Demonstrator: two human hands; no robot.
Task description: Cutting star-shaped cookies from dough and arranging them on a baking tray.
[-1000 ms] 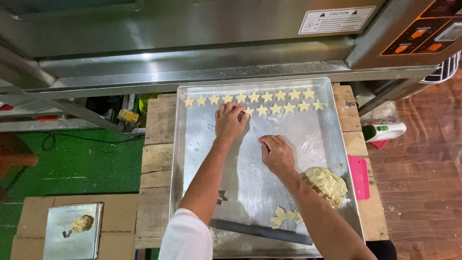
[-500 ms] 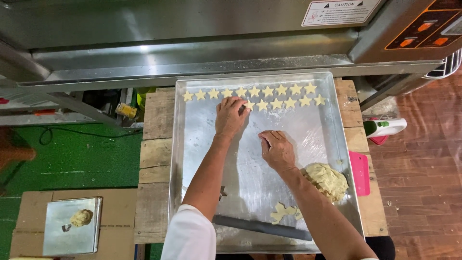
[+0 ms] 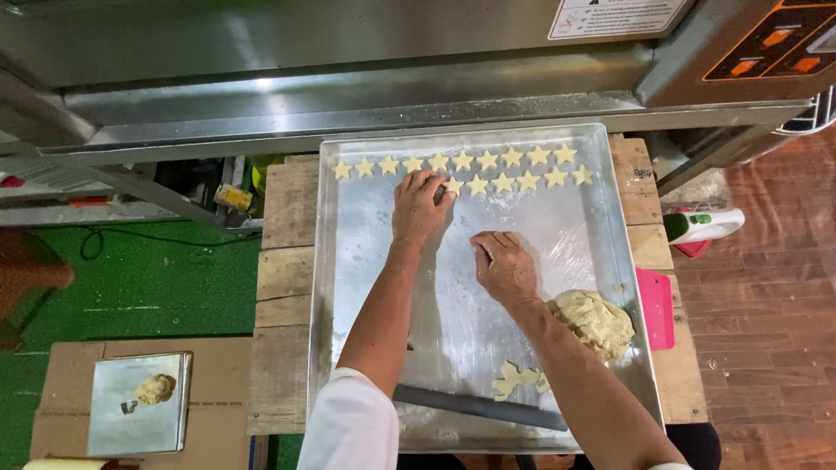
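Star-shaped pale dough cut-outs (image 3: 488, 171) fill nearly two rows at the far edge of your shiny metal tray (image 3: 348, 287); your left hand (image 3: 421, 206) presses one flat, right hand (image 3: 503, 265) loosely curled, empty; a yellow dough lump (image 3: 597, 323) and scraps (image 3: 519, 379) remain.

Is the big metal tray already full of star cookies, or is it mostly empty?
Mostly empty. The tray holds star cookies only along its far edge, in two short rows; the left hand rests there, and bare metal covers most of it.
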